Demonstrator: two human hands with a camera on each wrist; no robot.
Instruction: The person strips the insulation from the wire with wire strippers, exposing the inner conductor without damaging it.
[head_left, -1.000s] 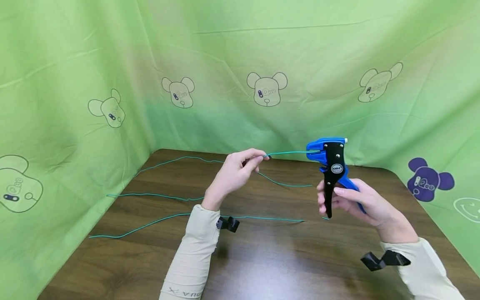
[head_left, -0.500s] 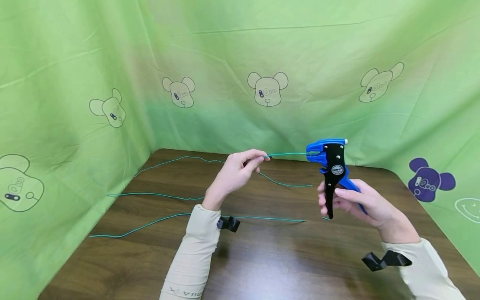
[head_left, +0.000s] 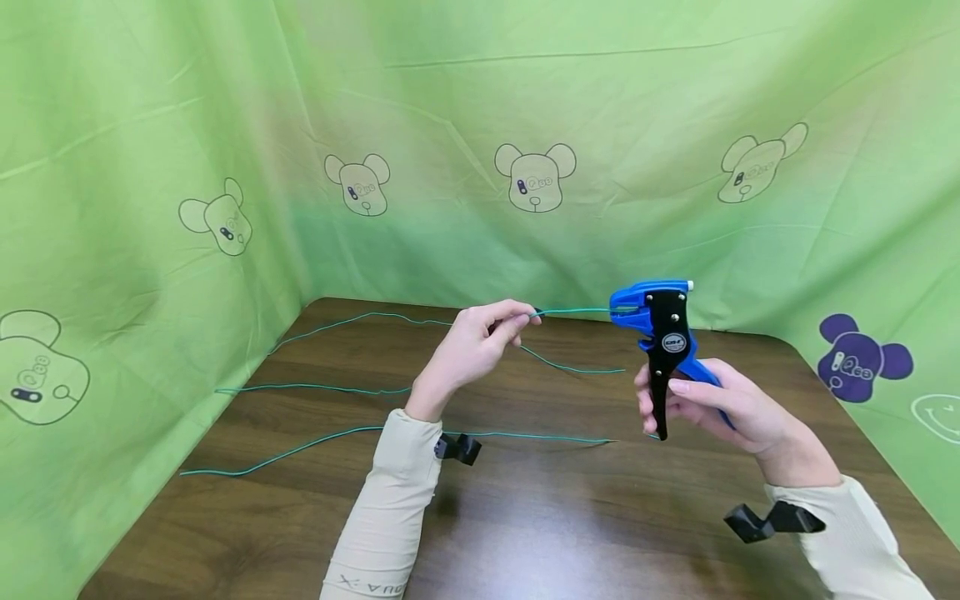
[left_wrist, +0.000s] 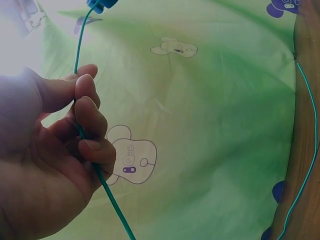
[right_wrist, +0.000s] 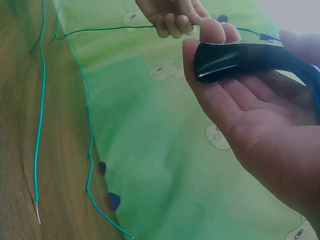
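My left hand (head_left: 472,342) pinches a thin green wire (head_left: 576,311) between thumb and fingers. To the right, the wire's end sits in the blue jaws of a blue and black wire stripper (head_left: 670,321). The tool is held upright by its handles in my right hand (head_left: 738,408), above the table. In the left wrist view, the wire (left_wrist: 116,202) runs through the curled fingers and up to the blue tool head (left_wrist: 102,5). The right wrist view shows the black handle (right_wrist: 235,60) across the right fingers; the tool's head is mostly hidden there.
Two more green wires lie on the brown wooden table (head_left: 517,517): a back wire (head_left: 337,323) and a front wire (head_left: 300,447), whose right end shows bare metal. A short green bit (head_left: 653,436) lies behind the stripper's handle. Green printed cloth (head_left: 450,250) borders the table.
The wire stripper has sunk slightly, with its head now a little further left. The wire's held stretch has dipped slightly with it. Both hands keep their grips.
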